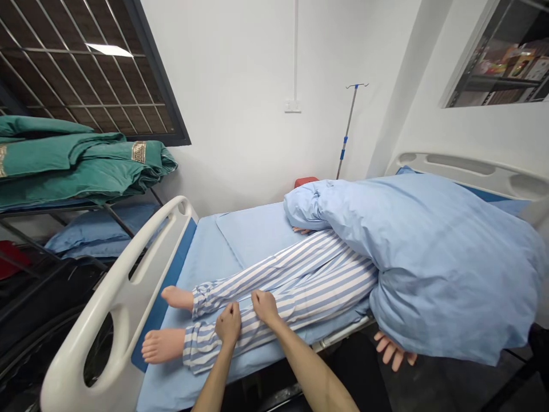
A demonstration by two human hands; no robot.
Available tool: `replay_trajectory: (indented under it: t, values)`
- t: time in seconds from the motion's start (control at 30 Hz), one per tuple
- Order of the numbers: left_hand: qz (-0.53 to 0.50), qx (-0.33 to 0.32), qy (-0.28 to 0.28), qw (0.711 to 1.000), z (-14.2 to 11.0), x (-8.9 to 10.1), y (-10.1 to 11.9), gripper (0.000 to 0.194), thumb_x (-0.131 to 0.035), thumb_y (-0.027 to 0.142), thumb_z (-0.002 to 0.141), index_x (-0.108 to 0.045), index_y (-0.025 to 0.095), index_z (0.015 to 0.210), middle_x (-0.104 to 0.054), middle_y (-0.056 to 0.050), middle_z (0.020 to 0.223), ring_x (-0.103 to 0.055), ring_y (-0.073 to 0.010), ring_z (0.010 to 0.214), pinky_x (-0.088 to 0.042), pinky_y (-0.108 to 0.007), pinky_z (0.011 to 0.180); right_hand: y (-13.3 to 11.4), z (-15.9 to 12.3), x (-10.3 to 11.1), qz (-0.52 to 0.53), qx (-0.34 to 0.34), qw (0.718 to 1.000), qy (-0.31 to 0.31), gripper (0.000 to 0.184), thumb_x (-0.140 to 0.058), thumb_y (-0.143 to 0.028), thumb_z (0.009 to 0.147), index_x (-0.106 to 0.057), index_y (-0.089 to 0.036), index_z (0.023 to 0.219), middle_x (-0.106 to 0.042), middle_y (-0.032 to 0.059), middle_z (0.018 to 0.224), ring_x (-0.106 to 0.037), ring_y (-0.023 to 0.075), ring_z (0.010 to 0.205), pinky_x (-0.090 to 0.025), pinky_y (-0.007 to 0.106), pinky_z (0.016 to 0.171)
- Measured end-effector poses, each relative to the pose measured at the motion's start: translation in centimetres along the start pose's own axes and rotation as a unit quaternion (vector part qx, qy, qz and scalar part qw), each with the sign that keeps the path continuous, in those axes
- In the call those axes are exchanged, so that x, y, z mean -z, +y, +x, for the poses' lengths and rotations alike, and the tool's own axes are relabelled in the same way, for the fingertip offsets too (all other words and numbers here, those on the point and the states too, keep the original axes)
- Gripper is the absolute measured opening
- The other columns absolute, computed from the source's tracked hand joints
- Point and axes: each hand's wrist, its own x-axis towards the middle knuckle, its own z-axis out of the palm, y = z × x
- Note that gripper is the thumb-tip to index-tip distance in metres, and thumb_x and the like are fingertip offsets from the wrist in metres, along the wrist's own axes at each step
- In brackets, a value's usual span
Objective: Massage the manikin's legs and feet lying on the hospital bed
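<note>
We have our left hand (228, 323) and right hand (265, 307) on the striped pajama trousers (291, 286), near the manikin's bare feet (163, 346) on the hospital bed (115, 303). Fingers on both hands are curled closed, pinching the cloth over the shins. A blue duvet (433, 257) covers the far right of the body.

My left hand (228, 322), right hand (265, 306) clutching striped pajama trousers (291, 286) at near leg; bare feet (163, 346) left, blue duvet (437, 257) right.

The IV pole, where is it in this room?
In the head view, the IV pole stands by the white wall beyond the far side of the bed, right of a wall plate.
</note>
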Motion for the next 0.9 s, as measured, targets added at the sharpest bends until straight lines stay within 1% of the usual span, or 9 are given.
replay_trajectory:
  t: [0.07,0.17,0.27,0.33,0.43,0.53,0.63,0.8,0.9]
  values:
    - [0.0,-0.006,-0.003,1.0,-0.2,-0.1,0.8,0.038,-0.041,0.033,0.093,-0.049,0.025,0.057,-0.065,-0.012,0.079,-0.061,-0.027,0.079,-0.038,-0.041,0.074,1.0,-0.5,-0.9,-0.02,-0.017,1.0,0.012,0.04,-0.043,-0.029,0.101,-0.077,-0.032,0.079,-0.075,0.0119,0.082,-0.073,0.0245,0.081,-0.044,0.033,0.069]
    - [-0.039,-0.053,0.004,0.998,-0.3,-0.4,3.1,0.04,-0.039,0.032,0.094,-0.042,0.024,0.055,-0.06,-0.009,0.07,-0.058,-0.0223,0.074,-0.041,-0.038,0.075,1.6,-0.4,-1.7,-0.022,-0.027,0.999,0.017,0.039,-0.044,-0.029,0.101,-0.078,-0.03,0.082,-0.076,0.0105,0.085,-0.072,0.0223,0.081,-0.044,0.03,0.069]
    - [-0.086,-0.088,0.025,0.992,-0.4,-0.8,5.7,0.044,-0.037,0.036,0.095,-0.041,0.024,0.053,-0.053,-0.007,0.062,-0.053,-0.0208,0.07,-0.042,-0.036,0.074,1.7,0.2,-1.3,0.01,-0.038,0.999,0.009,0.041,-0.044,-0.027,0.102,-0.077,-0.028,0.079,-0.077,0.0099,0.088,-0.072,0.0204,0.084,-0.042,0.028,0.068]
    - [-0.094,-0.088,0.03,0.991,-0.5,-1.4,6.6,0.046,-0.032,0.037,0.097,-0.045,0.025,0.054,-0.053,-0.008,0.062,-0.053,-0.0215,0.071,-0.043,-0.036,0.073,1.8,0.4,-0.7,0.047,-0.048,0.998,0.003,0.042,-0.043,-0.026,0.103,-0.076,-0.027,0.077,-0.077,0.0097,0.087,-0.071,0.0193,0.084,-0.041,0.027,0.068]
    - [-0.065,-0.058,0.03,0.996,-0.9,-2.7,6.2,0.047,-0.028,0.036,0.099,-0.057,0.025,0.063,-0.06,-0.011,0.071,-0.059,-0.0239,0.077,-0.043,-0.037,0.072,2.1,0.5,-0.1,0.085,-0.067,0.994,-0.013,0.042,-0.042,-0.027,0.104,-0.075,-0.024,0.079,-0.077,0.0079,0.087,-0.068,0.017,0.082,-0.039,0.024,0.068]
    - [-0.015,-0.038,0.008,0.999,-1.3,-3.9,4.9,0.038,-0.037,0.033,0.097,-0.065,0.026,0.072,-0.066,-0.012,0.077,-0.062,-0.0267,0.079,-0.039,-0.039,0.072,1.8,0.6,0.5,0.079,-0.081,0.993,-0.044,0.039,-0.043,-0.029,0.104,-0.077,-0.021,0.085,-0.077,0.007,0.091,-0.066,0.0154,0.081,-0.038,0.023,0.069]
    - [0.012,-0.034,-0.009,0.999,-1.4,-4.2,4.4,0.034,-0.04,0.031,0.096,-0.067,0.026,0.075,-0.067,-0.013,0.078,-0.062,-0.0283,0.08,-0.037,-0.038,0.071,0.9,1.0,1.9,0.056,-0.072,0.994,-0.064,0.038,-0.044,-0.028,0.104,-0.078,-0.019,0.091,-0.078,0.0074,0.093,-0.064,0.0156,0.082,-0.038,0.024,0.071]
    - [0.016,-0.046,-0.01,0.999,-1.4,-3.9,4.9,0.039,-0.034,0.03,0.098,-0.064,0.023,0.074,-0.066,-0.015,0.083,-0.059,-0.0288,0.082,-0.032,-0.037,0.071,-0.4,1.9,4.9,0.046,-0.016,0.998,-0.03,0.041,-0.043,-0.029,0.105,-0.08,-0.02,0.089,-0.076,0.0062,0.085,-0.062,0.0159,0.077,-0.037,0.026,0.07]
    - [0.008,-0.036,0.002,0.999,-1.6,-3.9,5.1,0.04,-0.033,0.034,0.099,-0.059,0.022,0.07,-0.065,-0.012,0.082,-0.056,-0.0256,0.078,-0.03,-0.035,0.07,0.7,1.8,5.1,0.042,-0.019,0.999,-0.001,0.044,-0.041,-0.031,0.106,-0.08,-0.021,0.088,-0.074,0.0057,0.081,-0.062,0.0155,0.076,-0.036,0.026,0.069]
